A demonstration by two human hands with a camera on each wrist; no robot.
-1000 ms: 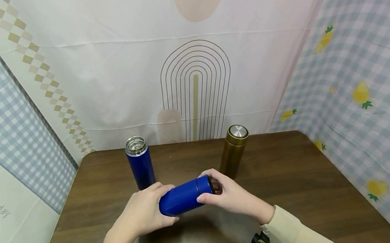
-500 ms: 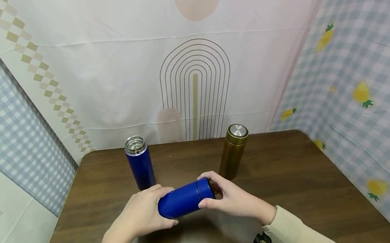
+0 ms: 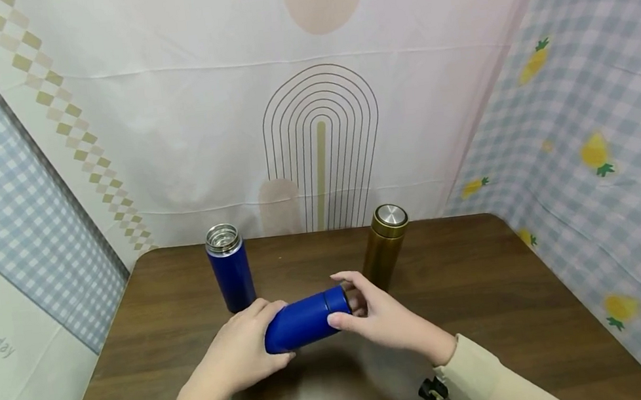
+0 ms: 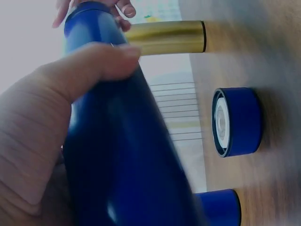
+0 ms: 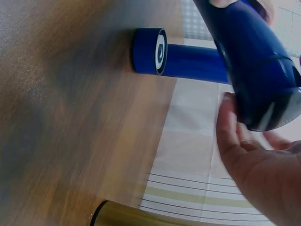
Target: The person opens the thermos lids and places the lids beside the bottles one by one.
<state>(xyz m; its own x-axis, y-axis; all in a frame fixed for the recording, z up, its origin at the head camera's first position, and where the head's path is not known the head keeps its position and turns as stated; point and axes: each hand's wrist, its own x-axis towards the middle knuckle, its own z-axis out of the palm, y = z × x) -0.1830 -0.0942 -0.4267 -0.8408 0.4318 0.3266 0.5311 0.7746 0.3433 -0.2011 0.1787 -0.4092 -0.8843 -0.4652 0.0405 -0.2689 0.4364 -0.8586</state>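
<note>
A blue thermos (image 3: 299,326) lies nearly sideways in the air, its lid end to the right and slightly raised. My left hand (image 3: 240,354) grips its bottom end, thumb across the body in the left wrist view. My right hand (image 3: 391,324) curves round the lid (image 3: 338,300), thumb against its near side; the index finger stands a little off it. A second blue thermos (image 3: 234,279) stands uncapped behind my left hand, its steel mouth showing. Its likely match, a loose blue lid (image 4: 242,121), rests on the table, hidden from the head view.
A gold thermos (image 3: 385,255) with a steel-topped lid stands upright behind my right hand. All stand on a dark wooden table (image 3: 483,274) with rounded back corners. Printed cloth (image 3: 201,141) hangs behind the table, and checked cloth (image 3: 611,94) hangs at the right side.
The held thermos has risen slightly and shifted right. The fingers of my right hand have loosened and shifted round the lid, while my left hand keeps its grip.
</note>
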